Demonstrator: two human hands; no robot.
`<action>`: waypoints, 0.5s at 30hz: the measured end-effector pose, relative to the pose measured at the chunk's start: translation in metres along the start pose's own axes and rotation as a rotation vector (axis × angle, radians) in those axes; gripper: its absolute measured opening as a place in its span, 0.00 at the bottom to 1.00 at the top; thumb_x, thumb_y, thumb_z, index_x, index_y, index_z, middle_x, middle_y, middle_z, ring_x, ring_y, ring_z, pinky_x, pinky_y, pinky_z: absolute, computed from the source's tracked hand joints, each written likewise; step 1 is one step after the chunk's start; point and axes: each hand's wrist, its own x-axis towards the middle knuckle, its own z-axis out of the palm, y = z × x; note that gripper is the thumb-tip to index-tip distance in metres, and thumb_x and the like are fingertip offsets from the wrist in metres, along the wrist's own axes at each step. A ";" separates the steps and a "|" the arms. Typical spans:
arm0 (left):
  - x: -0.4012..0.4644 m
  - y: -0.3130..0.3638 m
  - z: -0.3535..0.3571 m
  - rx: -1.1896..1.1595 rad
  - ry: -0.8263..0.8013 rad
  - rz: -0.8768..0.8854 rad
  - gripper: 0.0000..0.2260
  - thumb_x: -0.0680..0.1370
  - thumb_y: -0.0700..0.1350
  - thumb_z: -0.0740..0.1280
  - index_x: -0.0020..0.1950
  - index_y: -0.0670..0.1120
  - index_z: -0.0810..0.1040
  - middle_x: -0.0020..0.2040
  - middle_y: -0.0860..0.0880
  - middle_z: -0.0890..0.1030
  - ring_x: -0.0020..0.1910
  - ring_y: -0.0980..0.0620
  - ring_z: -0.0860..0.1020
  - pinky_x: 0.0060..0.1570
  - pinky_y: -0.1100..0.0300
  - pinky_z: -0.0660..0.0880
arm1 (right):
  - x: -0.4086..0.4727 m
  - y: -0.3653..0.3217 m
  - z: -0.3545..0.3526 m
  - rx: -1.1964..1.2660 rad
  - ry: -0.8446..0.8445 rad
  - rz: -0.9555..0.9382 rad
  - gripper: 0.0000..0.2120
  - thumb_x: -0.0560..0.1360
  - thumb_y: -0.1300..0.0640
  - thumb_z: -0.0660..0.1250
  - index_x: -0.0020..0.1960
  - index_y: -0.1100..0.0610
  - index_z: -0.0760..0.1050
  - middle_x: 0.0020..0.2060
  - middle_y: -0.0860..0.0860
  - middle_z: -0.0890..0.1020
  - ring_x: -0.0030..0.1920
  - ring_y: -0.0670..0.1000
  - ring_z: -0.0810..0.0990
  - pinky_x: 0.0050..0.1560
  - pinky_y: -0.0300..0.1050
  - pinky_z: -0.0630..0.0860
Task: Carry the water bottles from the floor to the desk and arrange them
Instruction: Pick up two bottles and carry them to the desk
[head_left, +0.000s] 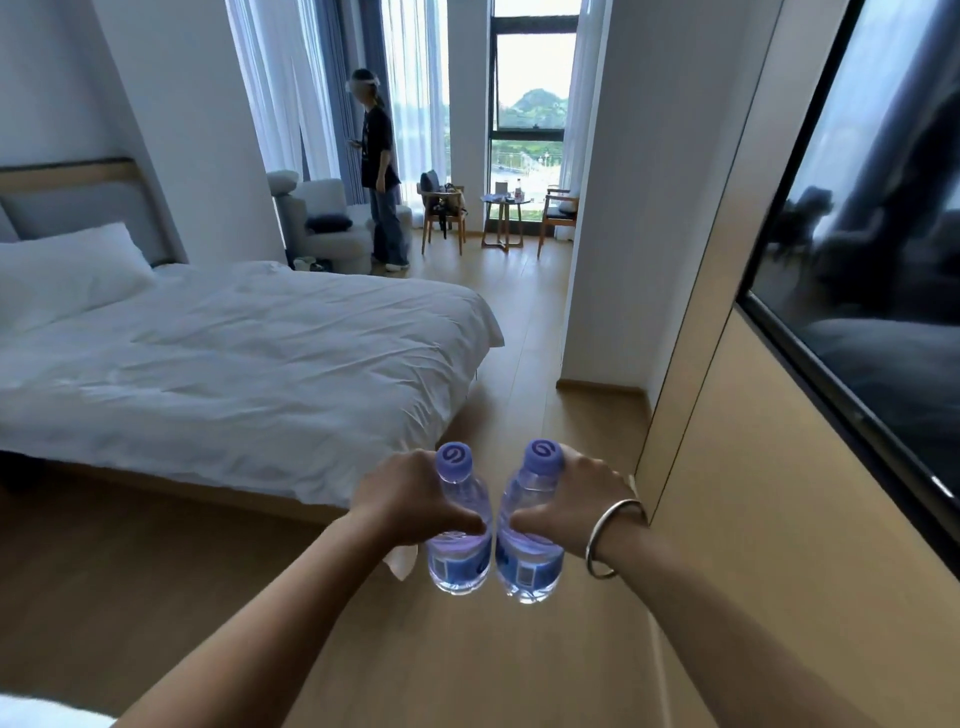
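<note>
Water bottles (purple caps) upright, left bottle (460, 525) in left hand (410, 499) fingers, right bottle (530, 530) in right hand (571, 506), bottles nearly touching

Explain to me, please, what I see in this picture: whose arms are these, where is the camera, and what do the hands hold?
There is no machine here. A person wears one wide camera on the head, looking forward and down, so the two arms are that person's own. The left hand grips one water bottle and the right hand, with a bracelet on its wrist, grips a second bottle. Both bottles have purple caps and are held side by side above the wooden floor. To the left is a bed. Far off another person stands near a small table and chairs by the window. No desk is clearly visible.
</note>
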 end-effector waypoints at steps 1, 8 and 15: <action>0.013 0.003 0.000 0.001 -0.004 -0.006 0.22 0.55 0.66 0.73 0.28 0.50 0.71 0.26 0.57 0.72 0.30 0.56 0.74 0.28 0.63 0.64 | 0.011 0.004 -0.003 0.007 0.001 -0.007 0.21 0.60 0.42 0.71 0.49 0.49 0.72 0.43 0.48 0.80 0.43 0.52 0.79 0.45 0.42 0.75; 0.104 0.008 0.010 -0.010 -0.001 -0.037 0.22 0.55 0.66 0.74 0.29 0.49 0.73 0.27 0.55 0.74 0.29 0.59 0.73 0.25 0.64 0.64 | 0.095 0.034 -0.005 0.035 -0.003 -0.032 0.19 0.59 0.42 0.71 0.46 0.47 0.71 0.39 0.46 0.78 0.39 0.50 0.77 0.40 0.41 0.73; 0.235 -0.003 0.012 0.001 -0.024 0.032 0.22 0.56 0.64 0.75 0.29 0.48 0.72 0.30 0.52 0.78 0.32 0.54 0.76 0.27 0.63 0.65 | 0.214 0.046 -0.001 0.017 -0.011 -0.020 0.14 0.60 0.42 0.71 0.35 0.44 0.67 0.32 0.41 0.73 0.37 0.49 0.75 0.38 0.40 0.69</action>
